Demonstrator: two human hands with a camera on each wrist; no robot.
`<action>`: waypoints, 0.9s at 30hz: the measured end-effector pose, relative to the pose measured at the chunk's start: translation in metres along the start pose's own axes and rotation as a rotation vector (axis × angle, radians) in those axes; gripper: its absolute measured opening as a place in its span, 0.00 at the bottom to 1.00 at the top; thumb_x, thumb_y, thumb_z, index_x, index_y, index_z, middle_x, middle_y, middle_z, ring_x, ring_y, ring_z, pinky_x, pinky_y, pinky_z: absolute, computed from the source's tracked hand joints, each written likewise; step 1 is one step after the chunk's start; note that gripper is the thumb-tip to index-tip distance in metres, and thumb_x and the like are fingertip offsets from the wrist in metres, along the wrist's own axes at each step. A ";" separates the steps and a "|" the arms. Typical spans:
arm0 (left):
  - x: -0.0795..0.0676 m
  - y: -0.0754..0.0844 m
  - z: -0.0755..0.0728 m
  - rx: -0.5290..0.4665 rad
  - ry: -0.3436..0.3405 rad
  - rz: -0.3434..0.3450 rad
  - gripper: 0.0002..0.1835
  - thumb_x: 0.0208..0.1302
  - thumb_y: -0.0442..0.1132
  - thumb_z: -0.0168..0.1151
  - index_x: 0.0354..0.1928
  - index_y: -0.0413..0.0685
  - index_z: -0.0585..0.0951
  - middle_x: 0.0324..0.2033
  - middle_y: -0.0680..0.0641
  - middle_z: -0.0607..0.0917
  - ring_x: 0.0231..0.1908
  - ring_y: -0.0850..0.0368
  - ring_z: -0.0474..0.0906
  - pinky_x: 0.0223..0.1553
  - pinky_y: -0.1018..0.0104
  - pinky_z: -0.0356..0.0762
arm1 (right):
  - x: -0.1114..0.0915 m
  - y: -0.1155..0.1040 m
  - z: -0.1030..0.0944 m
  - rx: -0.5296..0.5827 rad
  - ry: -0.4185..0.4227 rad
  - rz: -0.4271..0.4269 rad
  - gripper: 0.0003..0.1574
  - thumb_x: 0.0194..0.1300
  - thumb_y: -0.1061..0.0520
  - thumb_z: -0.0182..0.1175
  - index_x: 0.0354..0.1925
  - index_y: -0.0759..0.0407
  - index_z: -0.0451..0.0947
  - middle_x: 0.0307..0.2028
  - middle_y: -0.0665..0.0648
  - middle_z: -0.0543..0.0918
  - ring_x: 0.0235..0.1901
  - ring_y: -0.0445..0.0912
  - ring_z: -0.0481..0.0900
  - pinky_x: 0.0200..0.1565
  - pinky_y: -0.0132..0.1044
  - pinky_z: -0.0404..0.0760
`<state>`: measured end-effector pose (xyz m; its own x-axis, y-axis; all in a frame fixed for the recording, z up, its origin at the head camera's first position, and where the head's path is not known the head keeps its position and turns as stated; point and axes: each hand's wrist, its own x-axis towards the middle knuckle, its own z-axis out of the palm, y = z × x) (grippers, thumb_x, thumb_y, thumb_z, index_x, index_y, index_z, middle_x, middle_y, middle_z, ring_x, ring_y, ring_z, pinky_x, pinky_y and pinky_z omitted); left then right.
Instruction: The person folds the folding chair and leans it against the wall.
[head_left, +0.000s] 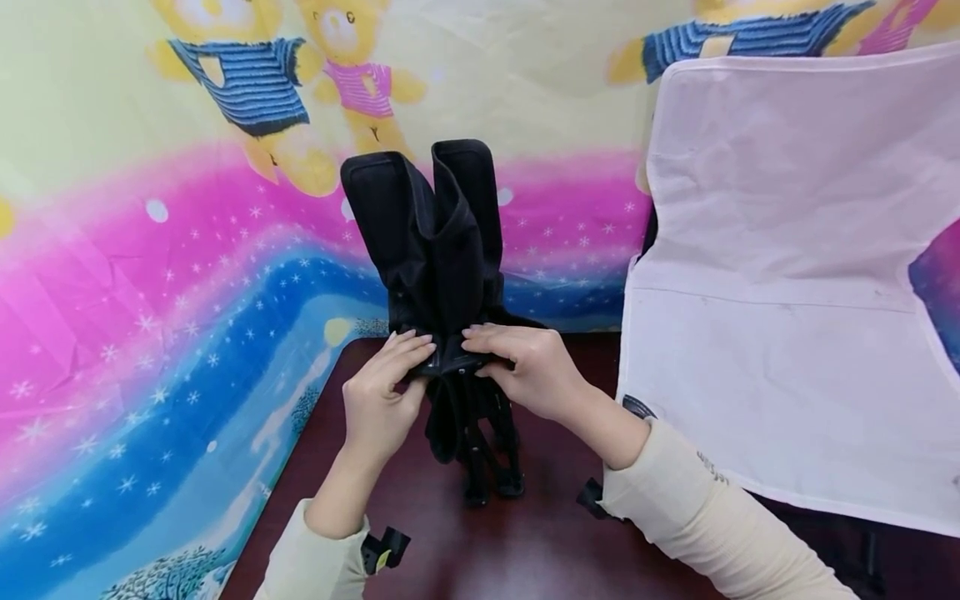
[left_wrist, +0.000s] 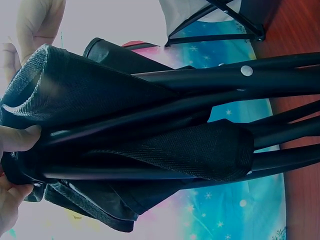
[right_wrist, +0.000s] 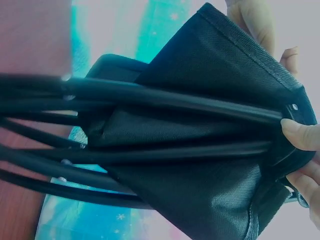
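Note:
A black folding chair [head_left: 457, 275] stands mostly folded up, its dark cloth bunched between two tall padded back corners. My left hand [head_left: 378, 404] pinches the near edge of its cloth from the left, thumb below and fingers on top. From the right, my right hand [head_left: 536, 367] grips the same edge close beside it. Black tube legs [left_wrist: 250, 82] with silver rivets lie nearly together in the left wrist view. In the right wrist view the fabric [right_wrist: 210, 190] drapes around the tubes, and a thumb presses at the end of one. The chair's feet [head_left: 491, 492] rest on the table.
A dark red-brown table [head_left: 540, 533] lies beneath the chair. To the right stands a larger chair with a white cloth cover [head_left: 772, 333]. Behind hangs a backdrop [head_left: 187, 333] printed with bears and snowflakes. A black wrist mount [head_left: 386, 550] sits at the left cuff.

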<state>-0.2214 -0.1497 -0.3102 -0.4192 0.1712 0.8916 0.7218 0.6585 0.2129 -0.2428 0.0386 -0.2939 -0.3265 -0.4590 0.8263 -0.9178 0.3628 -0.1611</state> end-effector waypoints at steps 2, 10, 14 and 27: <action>0.000 0.000 -0.001 -0.002 -0.006 -0.013 0.12 0.43 0.25 0.65 0.34 0.37 0.82 0.36 0.43 0.82 0.44 0.53 0.75 0.51 0.61 0.67 | 0.000 -0.001 -0.001 0.010 0.000 0.017 0.19 0.39 0.67 0.68 0.36 0.63 0.80 0.39 0.57 0.80 0.43 0.46 0.76 0.45 0.34 0.73; -0.001 0.000 -0.003 0.026 -0.044 -0.035 0.12 0.45 0.26 0.64 0.36 0.38 0.82 0.38 0.44 0.81 0.46 0.55 0.74 0.52 0.62 0.65 | -0.002 -0.003 0.001 0.006 -0.010 0.048 0.19 0.42 0.67 0.67 0.38 0.64 0.79 0.40 0.57 0.80 0.45 0.46 0.75 0.48 0.34 0.70; -0.002 0.000 -0.003 0.021 -0.035 -0.053 0.12 0.45 0.25 0.63 0.36 0.37 0.82 0.39 0.43 0.81 0.47 0.54 0.73 0.52 0.60 0.64 | -0.005 -0.003 0.002 0.004 0.000 0.034 0.21 0.43 0.68 0.65 0.40 0.65 0.78 0.41 0.58 0.79 0.46 0.47 0.74 0.50 0.35 0.69; -0.007 -0.002 -0.004 -0.039 -0.024 -0.060 0.15 0.42 0.21 0.63 0.36 0.35 0.81 0.40 0.42 0.80 0.48 0.51 0.72 0.53 0.56 0.63 | -0.008 0.001 -0.001 0.025 -0.025 -0.013 0.22 0.43 0.67 0.66 0.41 0.66 0.77 0.43 0.59 0.78 0.48 0.48 0.73 0.50 0.37 0.69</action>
<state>-0.2178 -0.1556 -0.3149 -0.4752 0.1505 0.8669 0.7155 0.6394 0.2813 -0.2408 0.0440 -0.3003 -0.3201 -0.4834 0.8148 -0.9272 0.3364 -0.1647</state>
